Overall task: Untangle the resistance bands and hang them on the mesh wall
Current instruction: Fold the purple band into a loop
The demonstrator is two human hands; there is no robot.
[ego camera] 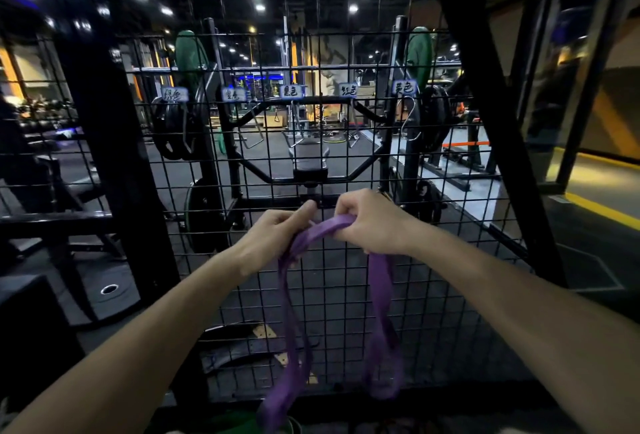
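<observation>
A purple resistance band (pixel 292 340) hangs in long loops between both hands, in front of the black mesh wall (pixel 346 295). My left hand (pixel 277 231) grips one part of the band near its top. My right hand (pixel 370 222) grips the band's upper bend close beside it. The loops droop to the bottom of the view. Several small labels (pixel 292 91) sit in a row on the mesh at about head height. A metal S-hook (pixel 410 118) hangs under the rightmost label.
A green band (pixel 239 425) shows at the bottom edge under the purple loops. Behind the mesh stand a squat rack, a bench (pixel 310 159) and weight plates. A thick black post (pixel 114 156) rises at the left and a slanted black beam (pixel 491 104) at the right.
</observation>
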